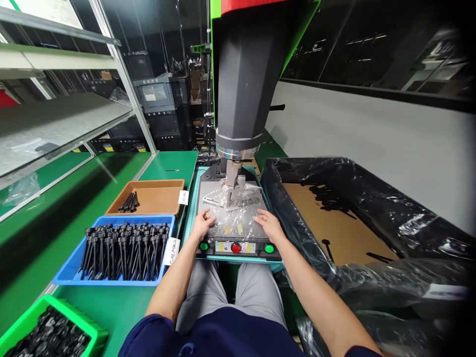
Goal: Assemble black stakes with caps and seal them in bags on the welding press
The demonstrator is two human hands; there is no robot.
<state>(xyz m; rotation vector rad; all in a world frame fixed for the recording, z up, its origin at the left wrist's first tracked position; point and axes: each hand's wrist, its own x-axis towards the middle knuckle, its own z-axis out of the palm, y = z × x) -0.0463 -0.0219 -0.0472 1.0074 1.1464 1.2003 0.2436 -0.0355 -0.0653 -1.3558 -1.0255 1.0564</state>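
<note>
My left hand [203, 224] rests at the left front of the grey machine plate [208, 191], fingers curled loosely, above the left green button [203, 246]. My right hand [270, 224] lies at the plate's right front, fingers spread flat, just above the right green button [269, 248]. A red button [236, 247] sits between them. Clear plastic film [238, 215] covers the plate. The machine's press head [233, 176] is down on a small part at the back of the plate. Neither hand holds anything that I can see.
A blue tray [74, 265] of several long black parts lies to the left, a brown tray [163, 196] with a few black parts behind it. A green bin [94, 334] of black pieces is at bottom left. A black-lined cardboard box [342, 230] stands on the right.
</note>
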